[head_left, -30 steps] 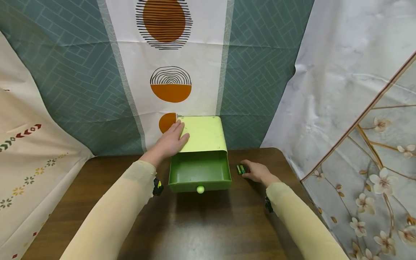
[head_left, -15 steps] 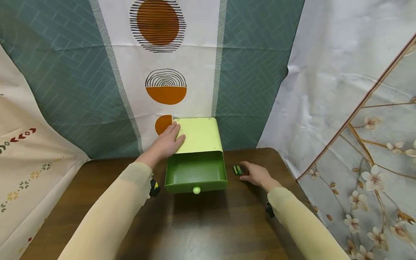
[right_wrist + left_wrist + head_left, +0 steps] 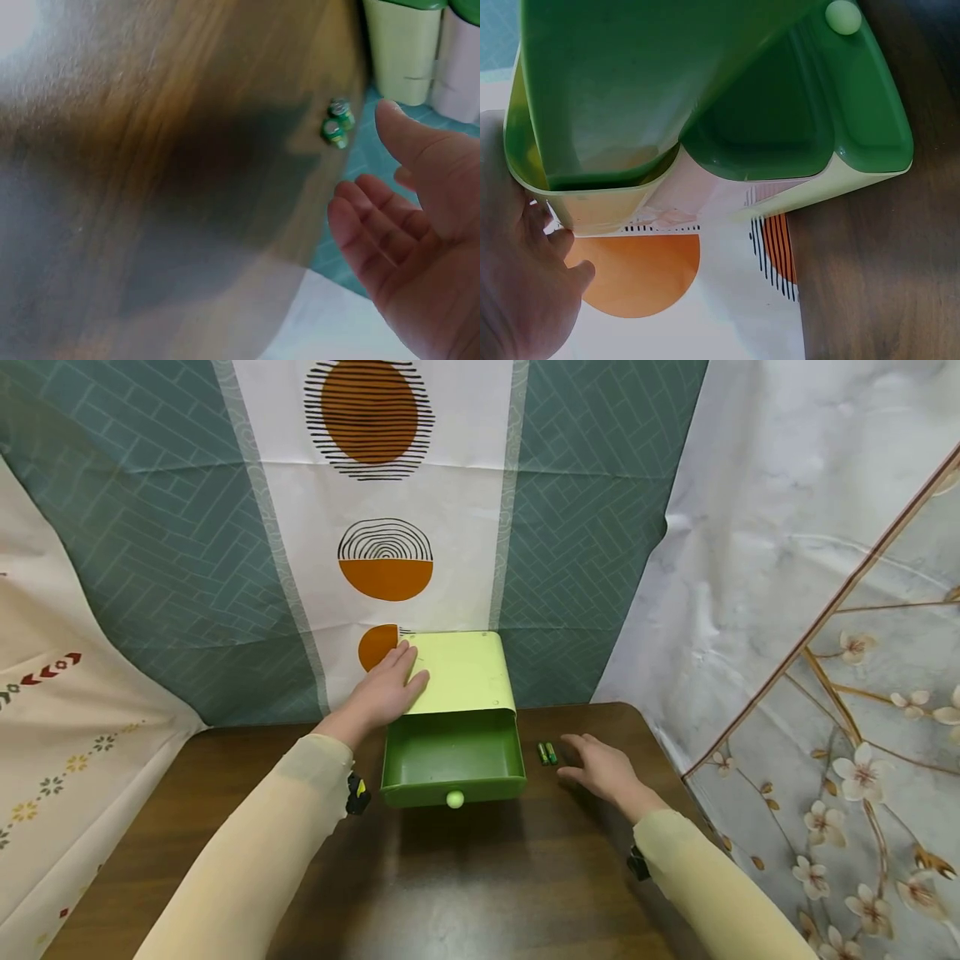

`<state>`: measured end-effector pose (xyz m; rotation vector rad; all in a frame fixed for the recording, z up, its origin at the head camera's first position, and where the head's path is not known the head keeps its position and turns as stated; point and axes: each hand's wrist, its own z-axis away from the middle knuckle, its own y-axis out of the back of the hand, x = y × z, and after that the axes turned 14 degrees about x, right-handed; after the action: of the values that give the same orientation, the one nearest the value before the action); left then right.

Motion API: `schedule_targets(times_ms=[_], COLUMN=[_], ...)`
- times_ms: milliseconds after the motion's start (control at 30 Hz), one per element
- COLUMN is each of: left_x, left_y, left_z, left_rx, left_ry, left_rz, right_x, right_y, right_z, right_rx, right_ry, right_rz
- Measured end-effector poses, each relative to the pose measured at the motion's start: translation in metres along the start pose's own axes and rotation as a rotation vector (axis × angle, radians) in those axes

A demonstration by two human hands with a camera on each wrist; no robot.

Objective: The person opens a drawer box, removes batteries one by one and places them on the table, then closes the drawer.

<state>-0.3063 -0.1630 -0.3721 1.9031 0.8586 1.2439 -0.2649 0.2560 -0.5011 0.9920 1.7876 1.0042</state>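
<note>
My left hand (image 3: pixel 381 692) rests with extended fingers on the left side of the pale yellow-green top (image 3: pixel 467 670) of a small drawer cabinet. The cabinet's upper green drawer (image 3: pixel 420 793) is pulled out, and its inside shows bare. A round light green knob (image 3: pixel 454 799) sits on the drawer front. Two small green batteries (image 3: pixel 547 753) lie side by side on the table, right of the cabinet. Just right of them hovers my right hand (image 3: pixel 603 770), fingers spread and holding nothing. In the right wrist view the batteries (image 3: pixel 337 122) are apart from thumb and fingers.
Below the pulled-out drawer, the left wrist view shows lower green drawers (image 3: pixel 765 142) in the cabinet. It stands near the back edge of a dark wooden table (image 3: pixel 465 885). Patterned cloth (image 3: pixel 592 568) hangs behind, with more cloth at both sides.
My right hand, earlier around the batteries, has let go and drawn back to the right with its fingers opening. The batteries stay on the table. My left hand keeps its place on the cabinet.
</note>
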Motion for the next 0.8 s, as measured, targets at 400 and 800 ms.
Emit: schedule_targets(times_ms=[400, 800], left_x=[0.001, 0.000], left_y=[-0.002, -0.001], left_z=[0.000, -0.001], left_rx=[0.005, 0.007], left_ry=[0.000, 0.001], left_rz=[-0.001, -0.003], right_x=[-0.020, -0.040], right_y=[0.015, 0.029], right_z=[0.008, 0.017], right_rx=[0.155, 0.225], right_ry=[0.039, 0.064], right_rz=[-0.041, -0.077])
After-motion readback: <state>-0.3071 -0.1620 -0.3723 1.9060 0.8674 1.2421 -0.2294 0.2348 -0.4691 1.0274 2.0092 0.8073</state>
